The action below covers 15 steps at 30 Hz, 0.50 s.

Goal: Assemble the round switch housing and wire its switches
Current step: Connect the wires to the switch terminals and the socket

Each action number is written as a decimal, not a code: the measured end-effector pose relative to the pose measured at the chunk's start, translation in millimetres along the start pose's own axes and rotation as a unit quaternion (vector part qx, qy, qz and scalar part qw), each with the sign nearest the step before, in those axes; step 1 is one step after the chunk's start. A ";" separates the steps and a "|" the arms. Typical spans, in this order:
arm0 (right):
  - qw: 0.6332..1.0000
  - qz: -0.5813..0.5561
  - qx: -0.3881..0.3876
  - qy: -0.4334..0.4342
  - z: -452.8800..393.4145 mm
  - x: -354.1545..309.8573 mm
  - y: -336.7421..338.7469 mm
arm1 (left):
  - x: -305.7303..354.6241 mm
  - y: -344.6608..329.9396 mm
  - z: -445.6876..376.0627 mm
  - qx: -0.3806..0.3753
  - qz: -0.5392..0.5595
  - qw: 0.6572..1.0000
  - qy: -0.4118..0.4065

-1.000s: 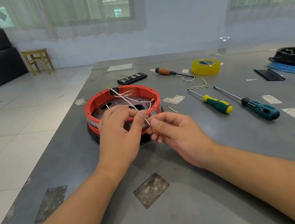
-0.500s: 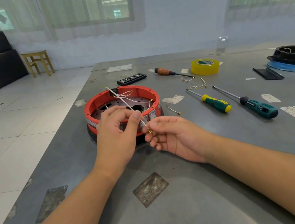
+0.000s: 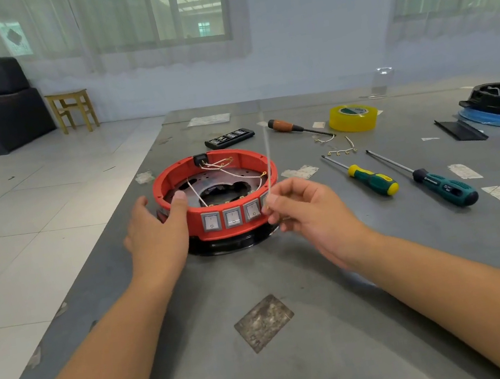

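Round red plastic switch housing (image 3: 215,228) sat mid-frame on grey table (image 3: 333,340), white rocker switches (image 3: 233,218) facing me. I saw left hand (image 3: 156,228) spread, thumb on rim; right hand (image 3: 308,209) pinching thin white wire (image 3: 268,160) upright. Two green-handled screwdrivers (image 3: 373,182) lay right.

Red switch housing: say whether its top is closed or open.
Open. The red switch housing has no lid: loose white wires and the metal base plate show inside the ring.

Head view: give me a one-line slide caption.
Right hand pinches a white wire upright while the open left hand steadies the red switch housing.
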State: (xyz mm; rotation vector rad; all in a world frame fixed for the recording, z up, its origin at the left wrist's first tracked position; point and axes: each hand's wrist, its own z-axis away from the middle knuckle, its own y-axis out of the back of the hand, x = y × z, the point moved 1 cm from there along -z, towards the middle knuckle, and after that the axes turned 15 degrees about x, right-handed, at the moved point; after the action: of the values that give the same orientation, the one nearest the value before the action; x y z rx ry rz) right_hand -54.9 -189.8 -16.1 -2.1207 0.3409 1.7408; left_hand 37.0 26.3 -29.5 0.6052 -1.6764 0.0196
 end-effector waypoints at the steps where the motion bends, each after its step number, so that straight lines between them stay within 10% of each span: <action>1: 0.999 0.034 0.021 0.036 -3.5 -3.1 -0.1 | -0.4 -1.1 -1.6 -0.012 0.011 1.000 0.019; 7: 0.929 0.325 0.027 0.175 -33.9 -10.6 -5.6 | 4.6 -1.3 -0.9 -0.031 -0.015 0.998 0.052; 15: 0.921 0.315 0.083 0.215 -45.4 12.5 -15.1 | 4.0 3.3 -1.7 -0.041 0.024 0.997 0.053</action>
State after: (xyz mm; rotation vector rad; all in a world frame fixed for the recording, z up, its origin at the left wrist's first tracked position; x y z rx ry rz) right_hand -5.8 -195.2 -18.8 -2.4066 1.3714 1.4224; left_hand 37.0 28.2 -24.4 0.4935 -1.5802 0.0177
